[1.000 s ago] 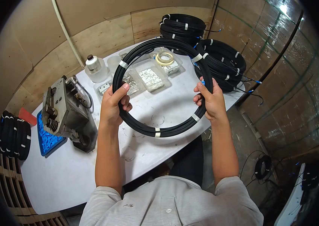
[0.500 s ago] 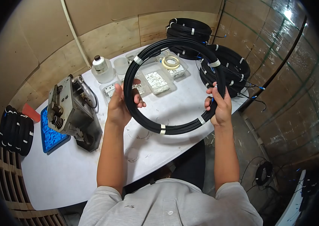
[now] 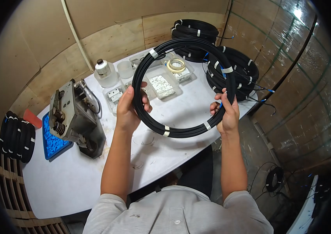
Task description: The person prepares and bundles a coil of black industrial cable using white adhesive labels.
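Note:
A large coil of black cable (image 3: 181, 132), bound with several white bands, is held up above the white table (image 3: 72, 183). My left hand (image 3: 129, 111) is wrapped round the coil's left side, thumb in front and fingertips showing inside the ring. On the right side, my right hand (image 3: 228, 113) grips the coil, with thumb and forefinger at a small blue piece on the cable. Another blue piece shows by the upper right band. Through the ring, a clear tray of small silvery pieces (image 3: 161, 86) is visible on the table.
A metal press (image 3: 75, 113) stands at the left beside a blue tray of blue pieces (image 3: 50, 150). Behind are a white bottle (image 3: 103, 68) and tape rolls (image 3: 176, 65). Stacked coils sit at the back right (image 3: 247, 64) and far left (image 3: 15, 136).
The coil has turned slightly, its white bands shifting clockwise. My left hand has moved a little right and its fingers have closed onto the coil. My right hand has shifted slightly left.

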The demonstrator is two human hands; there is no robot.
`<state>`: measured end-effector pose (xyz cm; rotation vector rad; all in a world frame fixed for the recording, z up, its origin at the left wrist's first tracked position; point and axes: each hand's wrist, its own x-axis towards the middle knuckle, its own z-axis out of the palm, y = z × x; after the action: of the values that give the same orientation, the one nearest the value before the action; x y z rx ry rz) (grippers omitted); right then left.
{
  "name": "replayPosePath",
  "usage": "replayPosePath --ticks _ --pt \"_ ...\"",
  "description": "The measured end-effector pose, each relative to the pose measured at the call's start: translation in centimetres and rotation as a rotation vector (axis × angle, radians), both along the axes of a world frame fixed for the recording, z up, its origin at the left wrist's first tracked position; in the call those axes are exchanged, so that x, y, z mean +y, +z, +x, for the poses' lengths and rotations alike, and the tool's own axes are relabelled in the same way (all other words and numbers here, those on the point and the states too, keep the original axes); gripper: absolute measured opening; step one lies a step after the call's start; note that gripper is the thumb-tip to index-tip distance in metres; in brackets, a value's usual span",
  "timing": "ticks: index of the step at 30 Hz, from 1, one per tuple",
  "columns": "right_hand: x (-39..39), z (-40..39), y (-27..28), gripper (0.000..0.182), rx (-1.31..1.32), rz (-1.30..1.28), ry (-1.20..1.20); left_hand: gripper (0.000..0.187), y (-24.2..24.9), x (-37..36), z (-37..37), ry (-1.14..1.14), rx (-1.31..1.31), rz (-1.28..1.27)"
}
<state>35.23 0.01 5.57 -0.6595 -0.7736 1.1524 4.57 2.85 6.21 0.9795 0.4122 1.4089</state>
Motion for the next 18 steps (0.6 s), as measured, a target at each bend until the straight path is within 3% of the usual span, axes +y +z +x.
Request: replayPosePath --ticks 3,5,6,8,11,18 --pt "-0.2 0.2 -0.4 0.028 -0.019 0.084 0.053 0.057 1.5 0.6 -1.5 0.076 0.242 0.228" --pt "-0.3 0.6 -0.7 0.029 -0.041 0.099 0.071 0.053 3.4 1.3 -1.9 0.332 0.632 0.420" --pt "-0.3 0.8 -0.8 0.030 -0.065 0.121 0.090 0.053 5.2 0.6 -1.4 0.330 0.632 0.419" --pt "-0.3 1.0 -1.1 0.030 -0.080 0.123 0.105 0.051 8.6 -0.8 0.4 0.566 1.131 0.426" --pt "-0.4 1.1 -1.5 0.031 -0.102 0.124 0.118 0.048 8.4 1.1 1.6 0.702 1.232 0.642" --pt "-0.8 1.4 -1.0 0.032 -0.169 0.074 0.059 0.035 7.6 2.5 2.3 0.736 1.330 0.705"
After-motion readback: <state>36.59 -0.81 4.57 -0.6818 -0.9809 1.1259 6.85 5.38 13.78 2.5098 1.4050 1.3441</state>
